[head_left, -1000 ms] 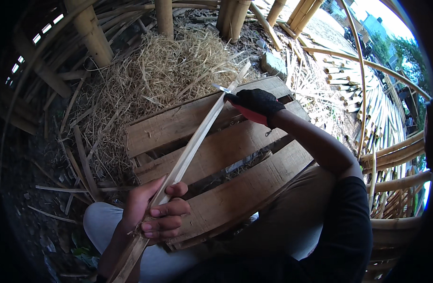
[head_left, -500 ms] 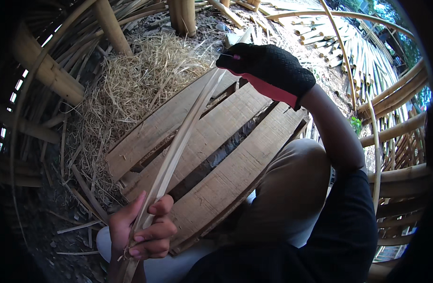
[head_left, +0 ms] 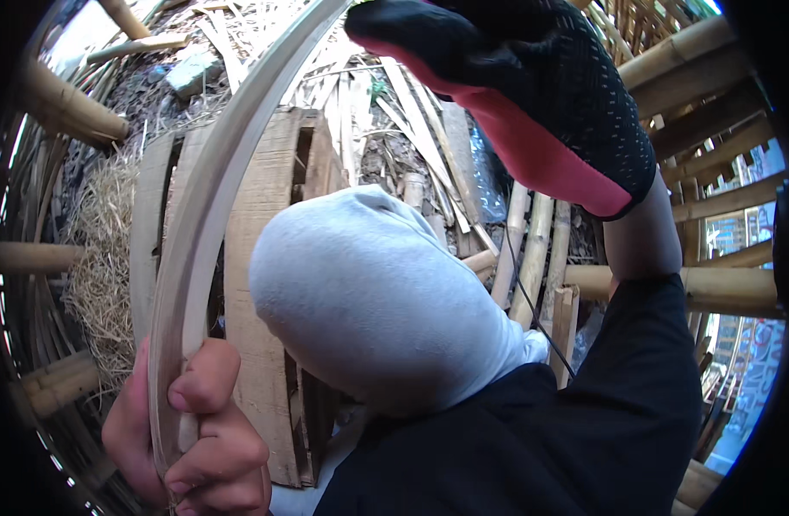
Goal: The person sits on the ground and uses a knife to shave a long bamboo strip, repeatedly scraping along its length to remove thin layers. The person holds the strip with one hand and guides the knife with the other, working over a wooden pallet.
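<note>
A long pale bamboo strip (head_left: 207,181) runs in a curve from low on the left up past the top edge. My bare left hand (head_left: 201,434) is closed round its lower part, thumb on one side and curled fingers on the other. My right hand (head_left: 532,95), in a black glove with a pink-red underside, is raised at the upper right. Its fingertips are beside the strip's upper part and look closed. What they hold is hidden, and the top edge cuts off part of the hand.
My knee in light grey cloth (head_left: 369,292) rises in the middle, before a slatted wooden crate (head_left: 257,232). Dry straw shavings (head_left: 110,267) lie at left. Loose bamboo strips (head_left: 425,138) litter the ground beyond. A bamboo pole frame (head_left: 730,292) stands at right.
The view has swung and come closer, so the crate sits farther left and my knee fills the middle. Both hands and the strip appear larger; the strip now looks more curved.
</note>
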Action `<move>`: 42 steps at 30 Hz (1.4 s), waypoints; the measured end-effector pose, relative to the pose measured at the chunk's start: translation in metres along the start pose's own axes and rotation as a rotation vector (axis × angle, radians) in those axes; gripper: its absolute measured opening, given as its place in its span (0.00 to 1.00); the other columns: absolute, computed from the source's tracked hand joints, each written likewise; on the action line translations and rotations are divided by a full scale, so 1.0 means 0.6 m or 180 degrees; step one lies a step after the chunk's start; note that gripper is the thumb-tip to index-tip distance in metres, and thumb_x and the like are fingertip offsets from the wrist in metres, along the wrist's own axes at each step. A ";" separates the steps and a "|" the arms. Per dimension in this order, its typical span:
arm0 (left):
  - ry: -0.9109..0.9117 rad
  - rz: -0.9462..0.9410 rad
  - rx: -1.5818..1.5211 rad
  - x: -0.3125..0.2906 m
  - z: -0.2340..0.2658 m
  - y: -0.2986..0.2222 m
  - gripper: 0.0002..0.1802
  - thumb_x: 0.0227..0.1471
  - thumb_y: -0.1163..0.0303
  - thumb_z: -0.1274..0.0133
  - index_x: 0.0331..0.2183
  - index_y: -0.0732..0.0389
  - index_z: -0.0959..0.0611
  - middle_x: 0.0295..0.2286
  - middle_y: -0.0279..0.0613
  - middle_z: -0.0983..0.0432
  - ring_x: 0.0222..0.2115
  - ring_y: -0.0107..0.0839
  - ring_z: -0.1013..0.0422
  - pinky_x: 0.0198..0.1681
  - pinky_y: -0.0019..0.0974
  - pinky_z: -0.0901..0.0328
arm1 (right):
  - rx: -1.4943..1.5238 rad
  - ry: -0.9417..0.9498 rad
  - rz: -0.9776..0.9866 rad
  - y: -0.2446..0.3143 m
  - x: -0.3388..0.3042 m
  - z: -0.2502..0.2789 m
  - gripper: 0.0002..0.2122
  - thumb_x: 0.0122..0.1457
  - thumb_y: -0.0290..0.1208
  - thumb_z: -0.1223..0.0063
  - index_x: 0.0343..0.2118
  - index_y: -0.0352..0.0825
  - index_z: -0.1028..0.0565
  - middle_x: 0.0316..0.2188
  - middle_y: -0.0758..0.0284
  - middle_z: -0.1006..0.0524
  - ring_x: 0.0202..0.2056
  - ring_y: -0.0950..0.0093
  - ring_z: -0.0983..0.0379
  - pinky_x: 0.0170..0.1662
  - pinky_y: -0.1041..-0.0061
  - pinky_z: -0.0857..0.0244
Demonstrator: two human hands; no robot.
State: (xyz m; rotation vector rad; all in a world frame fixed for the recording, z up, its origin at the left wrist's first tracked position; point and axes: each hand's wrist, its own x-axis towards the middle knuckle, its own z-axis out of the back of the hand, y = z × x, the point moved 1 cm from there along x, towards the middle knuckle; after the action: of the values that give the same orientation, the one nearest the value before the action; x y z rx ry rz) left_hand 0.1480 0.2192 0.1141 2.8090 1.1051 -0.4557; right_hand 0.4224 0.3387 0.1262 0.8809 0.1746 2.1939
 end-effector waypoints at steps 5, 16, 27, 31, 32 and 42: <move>0.0451 0.1346 -0.0201 0.158 -0.021 0.030 0.18 0.68 0.45 0.76 0.37 0.48 0.41 0.17 0.35 0.35 0.08 0.22 0.41 0.11 0.24 0.48 | -0.0064 -0.0045 0.0133 -0.064 -0.088 0.006 0.11 0.60 0.39 0.41 0.43 0.43 0.17 0.24 0.62 0.19 0.24 0.69 0.21 0.32 0.71 0.26; 0.0066 0.1390 -0.0692 0.219 0.032 0.054 0.19 0.68 0.46 0.79 0.38 0.48 0.40 0.16 0.33 0.36 0.09 0.23 0.37 0.11 0.26 0.41 | -0.0956 0.1082 -0.0701 -0.170 -0.175 -0.016 0.12 0.62 0.40 0.47 0.34 0.40 0.16 0.22 0.61 0.19 0.23 0.69 0.20 0.29 0.69 0.26; 0.0129 0.0417 -0.0690 0.049 0.005 0.033 0.19 0.67 0.44 0.75 0.36 0.47 0.40 0.15 0.31 0.38 0.08 0.20 0.40 0.10 0.23 0.45 | 0.0447 0.0581 0.0048 -0.119 -0.050 -0.075 0.12 0.61 0.47 0.42 0.33 0.45 0.16 0.17 0.62 0.25 0.22 0.66 0.24 0.30 0.69 0.29; 0.0271 0.0141 -0.0776 -0.020 0.024 0.033 0.17 0.67 0.44 0.72 0.35 0.45 0.39 0.14 0.29 0.39 0.08 0.20 0.40 0.11 0.23 0.47 | 0.0319 0.0844 0.0269 0.004 0.008 -0.115 0.12 0.54 0.47 0.34 0.30 0.43 0.17 0.15 0.63 0.25 0.18 0.62 0.25 0.25 0.67 0.31; 0.0324 0.0067 -0.0805 -0.043 0.024 0.038 0.17 0.67 0.44 0.72 0.35 0.45 0.39 0.14 0.29 0.39 0.08 0.20 0.39 0.11 0.24 0.46 | 0.0385 0.0828 0.0467 0.015 0.028 -0.119 0.13 0.55 0.47 0.36 0.28 0.42 0.17 0.16 0.63 0.24 0.19 0.63 0.24 0.26 0.68 0.30; 0.0508 -0.1033 -0.0917 -0.236 0.080 0.079 0.18 0.67 0.45 0.70 0.34 0.47 0.39 0.16 0.31 0.37 0.08 0.21 0.39 0.10 0.25 0.42 | -0.0300 0.0996 0.1592 0.141 0.158 -0.280 0.10 0.63 0.43 0.47 0.34 0.48 0.16 0.21 0.67 0.21 0.23 0.65 0.22 0.27 0.68 0.30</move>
State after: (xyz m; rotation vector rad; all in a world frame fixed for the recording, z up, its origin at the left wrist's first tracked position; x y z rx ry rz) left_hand 0.0701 0.0831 0.1103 2.4581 1.5315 -0.0819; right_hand 0.2184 0.3679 0.0826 0.5628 -0.0040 2.7767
